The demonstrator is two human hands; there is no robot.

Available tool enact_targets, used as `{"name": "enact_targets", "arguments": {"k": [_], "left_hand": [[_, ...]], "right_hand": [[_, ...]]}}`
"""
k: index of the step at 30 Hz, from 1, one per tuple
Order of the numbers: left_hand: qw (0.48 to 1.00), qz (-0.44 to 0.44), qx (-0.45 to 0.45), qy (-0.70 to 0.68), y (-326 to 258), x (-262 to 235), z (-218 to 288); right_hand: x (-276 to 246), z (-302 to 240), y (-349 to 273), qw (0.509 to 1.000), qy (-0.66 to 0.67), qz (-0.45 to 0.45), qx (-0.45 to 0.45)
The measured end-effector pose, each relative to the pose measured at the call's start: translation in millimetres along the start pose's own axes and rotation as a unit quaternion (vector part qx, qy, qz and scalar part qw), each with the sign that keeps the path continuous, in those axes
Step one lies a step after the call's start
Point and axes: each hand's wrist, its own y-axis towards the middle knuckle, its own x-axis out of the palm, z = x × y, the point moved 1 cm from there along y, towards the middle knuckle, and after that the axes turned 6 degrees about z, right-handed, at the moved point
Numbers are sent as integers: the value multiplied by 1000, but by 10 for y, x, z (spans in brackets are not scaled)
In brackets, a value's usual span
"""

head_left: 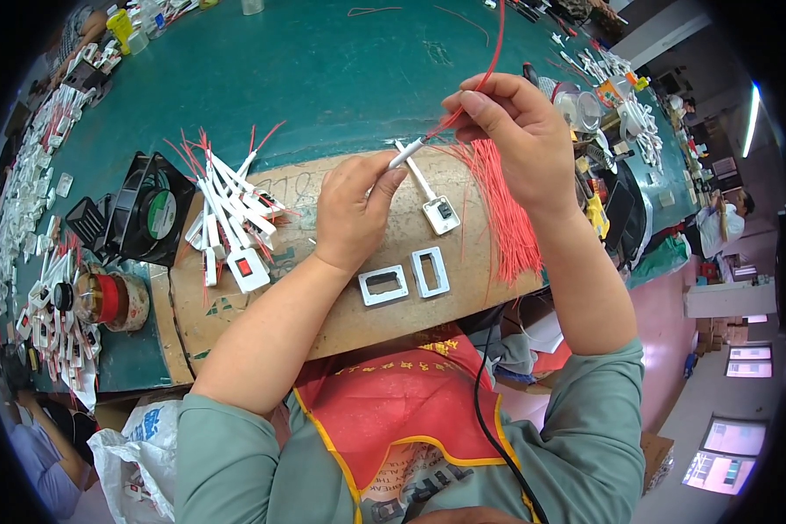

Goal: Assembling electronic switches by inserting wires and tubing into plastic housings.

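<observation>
Pinched in my left hand is a slim white tube, tilted up to the right. Thin red wires come out of its far end, and my right hand grips them between thumb and fingers. One red wire rises from that grip toward the top of the view. Just below the tube lies a white handled housing with an opening in its square head. Nearer to me are two white rectangular frames. A thick bundle of red wires is spread on the cardboard under my right forearm.
Left of my left forearm sits a pile of white handled parts with red wires. Beyond it stands a black fan, with a jar nearby. More white parts line the green table's left edge. Tools and containers crowd the right side.
</observation>
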Motion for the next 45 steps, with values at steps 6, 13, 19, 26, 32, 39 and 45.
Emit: {"name": "enact_targets", "arguments": {"k": [6, 13, 19, 26, 32, 39, 45], "left_hand": [[1000, -9, -6, 7, 4, -5, 9], [1000, -3, -11, 0, 3, 1, 14], [1000, -14, -21, -6, -13, 15, -16], [999, -29, -11, 28, -26, 41, 3], [998, -22, -50, 0, -36, 49, -27], [998, -21, -51, -18, -48, 27, -36], [999, -29, -30, 2, -31, 36, -48]], "right_hand": [[-23, 16, 8, 1000, -1, 6, 3], [-30, 16, 1, 1000, 10, 10, 2], [5, 49, 14, 1000, 12, -5, -7], [-22, 76, 28, 1000, 1, 6, -11], [16, 168, -20, 998, 50, -2, 42], [103, 375, -156, 997, 49, -24, 58], [49, 217, -100, 994, 68, -8, 81]]}}
